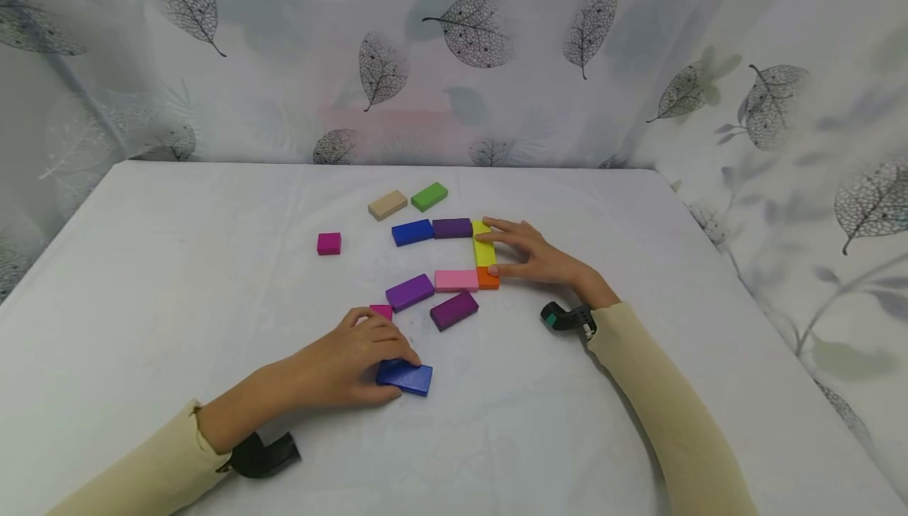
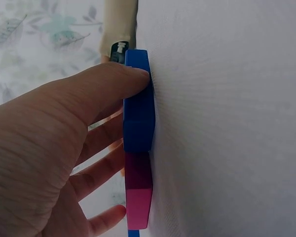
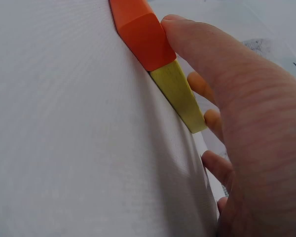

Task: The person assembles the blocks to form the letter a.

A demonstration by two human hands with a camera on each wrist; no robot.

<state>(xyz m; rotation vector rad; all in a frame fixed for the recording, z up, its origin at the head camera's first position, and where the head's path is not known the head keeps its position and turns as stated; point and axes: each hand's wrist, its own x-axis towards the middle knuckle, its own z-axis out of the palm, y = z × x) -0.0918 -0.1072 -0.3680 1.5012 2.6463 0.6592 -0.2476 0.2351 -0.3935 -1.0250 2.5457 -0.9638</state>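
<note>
My left hand (image 1: 355, 362) pinches a blue block (image 1: 406, 378) on the table, the thumb on its near side and the index finger at its far side. Just beyond that hand lies a magenta block (image 1: 381, 311), partly covered by the fingers; in the left wrist view the same magenta block (image 2: 138, 197) appears right behind the blue one. My right hand (image 1: 535, 256) touches a yellow block (image 1: 485, 252) with extended fingers, and its thumb rests at an orange block (image 1: 488, 278). In the right wrist view the thumb tip meets the orange block's edge (image 3: 150, 39).
Pink (image 1: 456, 280), violet (image 1: 411, 292) and dark purple (image 1: 454, 311) blocks lie between the hands. A blue block (image 1: 412, 232) and a purple block (image 1: 452, 228) adjoin the yellow one's far end. Tan (image 1: 388, 205), green (image 1: 429, 197) and magenta (image 1: 329, 243) blocks lie farther out.
</note>
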